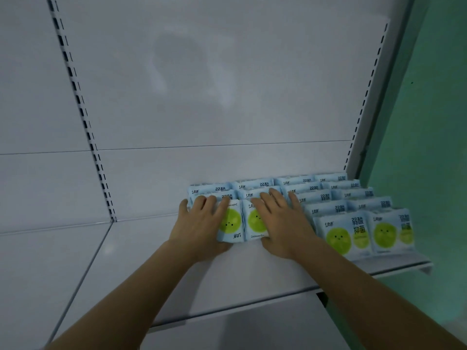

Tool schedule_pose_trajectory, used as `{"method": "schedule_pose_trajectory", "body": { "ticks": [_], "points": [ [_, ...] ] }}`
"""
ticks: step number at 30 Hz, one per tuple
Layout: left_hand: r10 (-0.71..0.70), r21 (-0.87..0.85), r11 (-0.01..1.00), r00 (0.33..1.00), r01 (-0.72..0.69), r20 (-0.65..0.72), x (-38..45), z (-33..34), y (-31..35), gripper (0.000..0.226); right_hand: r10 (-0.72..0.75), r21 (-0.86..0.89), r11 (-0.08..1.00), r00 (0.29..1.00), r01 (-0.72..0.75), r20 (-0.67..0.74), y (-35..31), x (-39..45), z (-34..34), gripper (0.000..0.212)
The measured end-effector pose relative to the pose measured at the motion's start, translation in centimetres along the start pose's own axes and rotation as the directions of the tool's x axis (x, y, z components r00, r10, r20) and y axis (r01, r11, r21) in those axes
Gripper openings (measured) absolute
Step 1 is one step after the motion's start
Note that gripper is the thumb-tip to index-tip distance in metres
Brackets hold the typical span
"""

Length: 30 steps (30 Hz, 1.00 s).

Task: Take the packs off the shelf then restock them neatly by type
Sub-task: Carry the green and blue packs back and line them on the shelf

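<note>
Light-blue packs with green smiley circles stand in rows on the white shelf (pixel 177 279), filling its right part. My left hand (pixel 199 228) lies over the front-left pack (pixel 231 221), fingers across its top and thumb at its lower edge. Beside it, my right hand (pixel 283 223) covers the neighbouring pack (pixel 255 221), with fingers reaching onto the row behind. The left pack's print is upside down. To the right, two packs (pixel 343 233) (pixel 390 231) stand at the front of deeper rows (pixel 326 195).
The shelf's back panel (pixel 202 97) is bare white, with slotted uprights at left (pixel 83 122) and right (pixel 364 102). A neighbouring shelf bay (pixel 45 261) lies to the left. A green wall (pixel 429 122) borders the right side.
</note>
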<state>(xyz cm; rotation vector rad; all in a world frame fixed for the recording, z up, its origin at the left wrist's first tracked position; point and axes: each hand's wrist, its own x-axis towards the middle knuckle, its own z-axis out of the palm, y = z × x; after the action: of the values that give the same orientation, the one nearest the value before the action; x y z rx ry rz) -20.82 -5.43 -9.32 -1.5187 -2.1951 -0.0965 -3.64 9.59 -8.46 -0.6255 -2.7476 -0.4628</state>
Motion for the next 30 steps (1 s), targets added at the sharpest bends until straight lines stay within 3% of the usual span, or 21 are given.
{"method": "schedule_pose_trajectory", "body": {
  "ticks": [3,7,9,11,13,15,17,20,24,30],
  "points": [
    [0.032,0.007,0.999,0.999,-0.032,-0.022,-0.1,-0.5,-0.3,0.103,-0.018,0.018,1.0,1.0,0.018,-0.024,0.1,-0.2,-0.9,0.093],
    [-0.02,-0.082,0.997,0.996,0.013,-0.091,-0.3,-2.4,-1.2,0.099,-0.082,0.141,0.98,0.929,0.141,-0.361,-0.6,0.2,-2.3,0.063],
    [-0.081,-0.196,0.979,0.988,0.054,-0.132,-0.8,-3.4,-1.7,0.099,-0.029,0.24,0.958,0.888,0.155,-0.459,-2.0,0.5,-3.0,0.049],
    [-0.156,-0.309,0.945,0.979,0.109,-0.133,-1.4,-4.1,-2.1,0.1,0.085,0.404,0.912,0.927,0.075,-0.366,-3.7,0.9,-4.1,0.049],
    [-0.212,-0.382,0.913,0.966,0.142,-0.146,-1.8,-4.5,-2.2,0.103,0.166,0.575,0.817,0.974,-0.049,-0.154,-5.0,1.4,-4.9,0.051],
    [-0.203,-0.432,0.894,0.967,0.119,-0.153,-2.4,-4.8,-2.3,0.105,0.142,0.684,0.725,0.989,-0.079,-0.036,-5.9,2.0,-5.7,0.044],
    [-0.159,-0.51,0.856,0.981,0.08,-0.113,-3.0,-4.6,-2.5,0.107,0.108,0.746,0.664,0.994,-0.05,-0.03,-6.4,2.5,-6.4,0.035],
    [-0.136,-0.543,0.834,0.99,0.096,-0.035,-3.9,-4.7,-3.4,0.105,0.057,0.743,0.668,0.998,-0.024,-0.018,-6.2,3.4,-7.4,0.034],
    [-0.112,-0.525,0.849,0.991,0.056,-0.076,-4.4,-5.0,-5.3,0.086,-0.064,0.685,0.729,0.995,-0.007,0.078,-6.0,4.4,-8.3,0.039],
    [-0.124,-0.59,0.794,0.989,0.147,0.08,-4.2,-4.6,-5.1,0.034,-0.102,0.607,0.794,0.991,0.029,0.086,-7.6,4.6,-8.0,0.055]
  ]
}}
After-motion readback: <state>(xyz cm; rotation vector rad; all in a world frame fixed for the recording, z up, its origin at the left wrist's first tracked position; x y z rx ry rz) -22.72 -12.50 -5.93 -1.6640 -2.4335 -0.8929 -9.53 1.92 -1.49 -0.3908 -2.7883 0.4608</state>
